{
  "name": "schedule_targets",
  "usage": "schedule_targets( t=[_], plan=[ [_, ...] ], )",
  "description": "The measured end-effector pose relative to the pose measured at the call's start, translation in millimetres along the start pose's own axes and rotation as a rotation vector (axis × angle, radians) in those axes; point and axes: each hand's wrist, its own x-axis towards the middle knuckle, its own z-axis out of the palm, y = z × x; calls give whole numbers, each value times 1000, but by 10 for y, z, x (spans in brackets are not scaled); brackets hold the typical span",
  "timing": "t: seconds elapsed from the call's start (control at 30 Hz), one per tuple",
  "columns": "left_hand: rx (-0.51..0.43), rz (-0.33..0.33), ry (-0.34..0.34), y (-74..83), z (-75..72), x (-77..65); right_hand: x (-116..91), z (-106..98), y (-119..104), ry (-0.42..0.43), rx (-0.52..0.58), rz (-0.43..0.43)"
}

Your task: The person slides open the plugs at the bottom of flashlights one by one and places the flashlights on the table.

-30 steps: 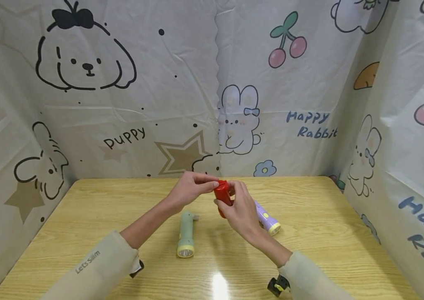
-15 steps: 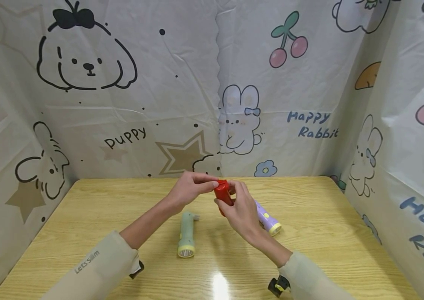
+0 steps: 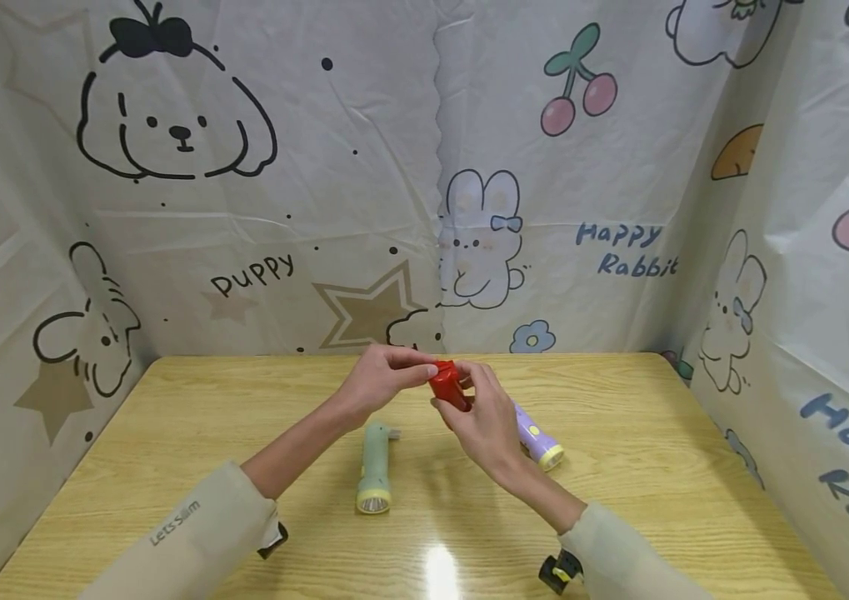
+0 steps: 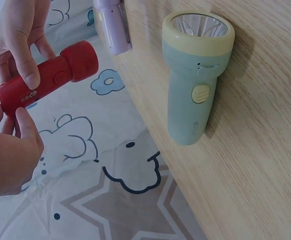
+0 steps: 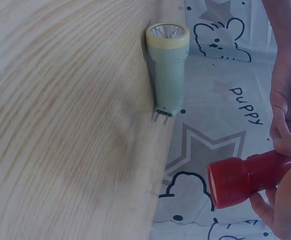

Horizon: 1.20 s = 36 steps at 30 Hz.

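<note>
A red flashlight (image 3: 448,387) is held up above the far part of the table, between both hands. My left hand (image 3: 382,383) pinches its tail end with thumb and fingers. Around its body my right hand (image 3: 486,421) grips with thumb on one side and fingers on the other. In the left wrist view the red flashlight (image 4: 50,80) shows a round button on its side and a wider head. The right wrist view has the head of the red flashlight (image 5: 230,182) pointing toward the table side. The tail end is partly hidden by fingers.
A green flashlight (image 3: 375,462) with a yellow rim lies on the wooden table (image 3: 244,400); two metal plug prongs (image 5: 160,117) stick out of its tail. Beyond the right wrist lies a purple flashlight (image 3: 538,437), partly hidden. Printed cloth (image 3: 364,167) walls the table's back and sides.
The red flashlight has tipped slightly in the hands, its lower end now a little higher and farther right. Both hands stay almost in place, and the other flashlights lie still.
</note>
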Motion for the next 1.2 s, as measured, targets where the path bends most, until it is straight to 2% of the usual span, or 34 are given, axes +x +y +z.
schedule_targets(
  t=[0.4, 1.2],
  plan=[
    [-14, -10, 7, 18, 15, -7, 5, -25, -10, -4, 27, 29],
    [-84, -27, 8, 7, -5, -7, 21, -38, -4, 1, 65, 30]
  ],
)
